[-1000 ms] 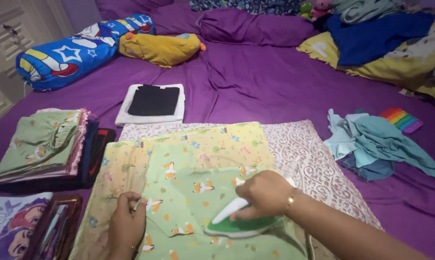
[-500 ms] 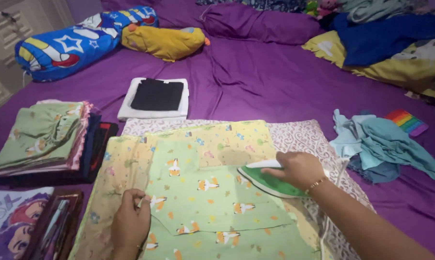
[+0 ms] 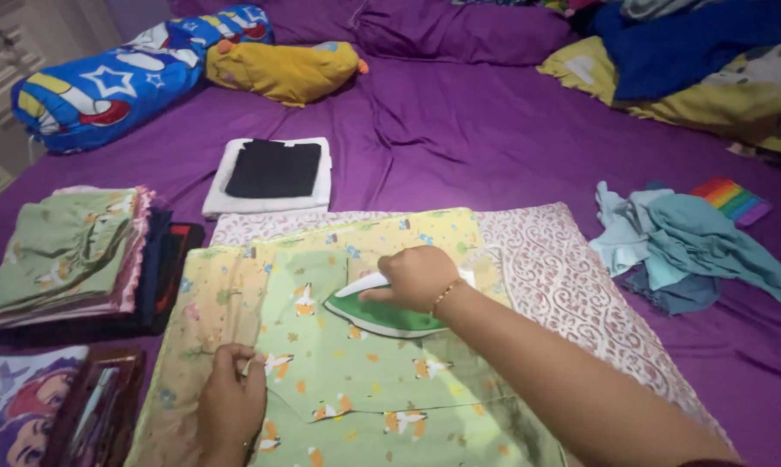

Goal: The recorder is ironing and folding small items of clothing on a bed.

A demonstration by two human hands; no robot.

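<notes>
A light green cloth with a fox print point(image 3: 382, 380) lies flat on a yellow printed sheet point(image 3: 217, 294), which covers a pink-and-white patterned pad point(image 3: 572, 294) on the purple bed. My right hand point(image 3: 418, 277) grips the handle of a green and white iron point(image 3: 375, 311) that rests on the upper middle of the green cloth. My left hand point(image 3: 230, 402) pinches the cloth's left edge and holds it down near the lower left.
A stack of folded clothes point(image 3: 70, 255) lies at the left, a black cloth on a white folded one point(image 3: 269, 173) behind the pad. Crumpled teal clothes point(image 3: 676, 251) and a rainbow pad point(image 3: 736, 201) sit at right. Pillows and bolsters point(image 3: 131, 78) line the back.
My right hand swept the iron from the cloth's lower right up to the right edge, then left to its upper middle. My left hand stayed on the left edge.
</notes>
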